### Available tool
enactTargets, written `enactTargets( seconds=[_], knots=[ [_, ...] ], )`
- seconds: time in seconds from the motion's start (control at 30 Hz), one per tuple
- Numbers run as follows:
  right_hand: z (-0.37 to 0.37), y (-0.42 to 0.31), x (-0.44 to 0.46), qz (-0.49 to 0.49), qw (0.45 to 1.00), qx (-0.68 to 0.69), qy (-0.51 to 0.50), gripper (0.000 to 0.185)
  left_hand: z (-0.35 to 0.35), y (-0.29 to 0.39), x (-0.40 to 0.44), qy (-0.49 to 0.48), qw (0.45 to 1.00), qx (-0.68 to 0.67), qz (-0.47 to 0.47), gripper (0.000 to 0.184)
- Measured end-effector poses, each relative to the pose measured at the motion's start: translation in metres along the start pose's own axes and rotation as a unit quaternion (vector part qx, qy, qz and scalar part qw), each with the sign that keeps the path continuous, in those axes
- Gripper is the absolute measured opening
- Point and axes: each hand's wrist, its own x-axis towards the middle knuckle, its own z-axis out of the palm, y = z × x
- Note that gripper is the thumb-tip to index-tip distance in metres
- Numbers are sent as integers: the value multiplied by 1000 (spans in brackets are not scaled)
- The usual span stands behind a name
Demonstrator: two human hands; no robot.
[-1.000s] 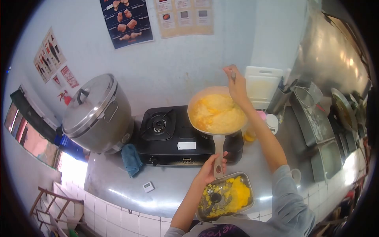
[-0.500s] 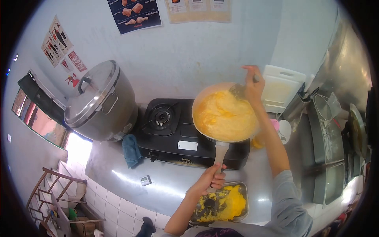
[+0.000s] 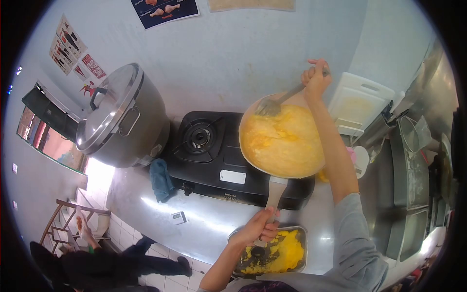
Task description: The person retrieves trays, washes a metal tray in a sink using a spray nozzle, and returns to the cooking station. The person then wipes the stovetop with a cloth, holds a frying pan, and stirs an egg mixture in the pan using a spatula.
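My left hand (image 3: 258, 228) is wrapped round the handle (image 3: 276, 194) of a frying pan (image 3: 243, 141) on the right side of the gas stove. A pale yellow, frothy mixture with deeper yellow lumps (image 3: 284, 141) covers the pan's bottom. Up near the wall, my right hand (image 3: 316, 80) grips a grey spatula (image 3: 292, 92), its broad blade (image 3: 267, 108) in the mixture by the pan's far left rim. Below my left hand lies a metal tray (image 3: 304, 243) with a soft bright yellow mass (image 3: 287, 253) and a dark round object (image 3: 258, 251).
The black stove (image 3: 228, 155) has a bare left burner (image 3: 200, 138). Left of it stands a large lidded metal pot (image 3: 138, 114), with a blue cloth (image 3: 160, 180) and a small timer (image 3: 179, 218) nearby. White cutting boards (image 3: 360, 100) lean right. A person in dark clothes (image 3: 97, 267) is at lower left.
My right hand has moved up, and the spatula blade has swept left across the pan. A person has come into view at lower left. My left hand keeps its hold on the handle.
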Motion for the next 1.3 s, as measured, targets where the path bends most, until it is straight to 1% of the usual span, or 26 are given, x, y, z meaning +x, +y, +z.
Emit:
enactTargets(
  seconds=[0.07,0.1,0.17,0.2,0.27,0.3,0.37,0.4,0.47,0.5,0.57,0.6,0.67,0.7,0.77,0.8,0.87,0.9,0.97,1.0,1.07,1.1,1.17,1.2,1.27,1.3],
  knots=[
    [4,4,0,45,998,34,-19,33,2,1,-1,-1,1000,27,9,29],
    [7,5,-2,46,998,33,-17,33,2,1,-1,1,1000,26,6,29],
    [12,6,-5,92,992,64,-50,31,2,0,0,16,999,37,8,30],
    [14,6,-6,92,993,63,-48,31,3,0,0,17,999,37,5,30],
    [17,6,-9,130,984,75,-95,30,4,0,-1,23,999,43,7,30],
    [18,6,-9,131,984,74,-92,30,4,1,-1,25,999,43,4,30],
    [19,7,-9,165,973,82,-139,30,6,2,-1,37,999,39,-4,31],
    [21,8,-11,165,973,82,-137,30,6,2,-2,38,998,40,-6,31],
    [27,10,-17,222,958,93,-157,31,7,3,-2,32,999,38,-8,31],
    [29,10,-19,222,958,94,-156,31,6,2,-1,33,999,39,-9,31],
    [33,8,-24,260,934,120,-212,32,3,0,0,31,999,28,-7,32],
    [35,6,-27,261,935,120,-209,32,4,0,-1,32,999,29,-10,32],
    [38,0,-31,288,903,136,-287,35,6,1,-1,36,999,28,-1,33],
    [38,-3,-33,287,905,135,-284,35,7,0,-1,36,999,29,-5,33],
    [40,-11,-36,342,860,153,-347,39,8,0,-1,40,999,12,4,34],
    [41,-16,-38,341,861,153,-344,39,8,-1,-1,40,999,13,0,34],
    [45,-26,-44,381,816,142,-410,45,6,-1,0,26,1000,2,9,34],
    [48,-31,-46,381,818,142,-408,45,6,-1,0,27,1000,4,6,34],
    [54,-40,-53,401,778,124,-466,50,6,0,-1,28,1000,9,0,34],
    [58,-44,-56,401,780,125,-464,50,7,0,-1,28,1000,11,-2,34],
    [63,-51,-62,442,727,125,-510,54,8,-1,-2,34,999,1,5,34],
    [65,-54,-65,443,729,126,-507,54,8,-1,-1,35,999,1,2,34],
    [68,-61,-72,449,706,98,-540,59,9,-2,-1,53,999,4,8,35],
    [68,-64,-73,450,707,98,-537,59,9,-2,-1,54,999,4,5,35],
    [67,-70,-74,462,679,83,-565,62,11,-3,-1,59,998,-4,15,36],
    [66,-73,-72,462,680,83,-563,62,11,-3,-1,59,998,-3,12,36]
  ],
)
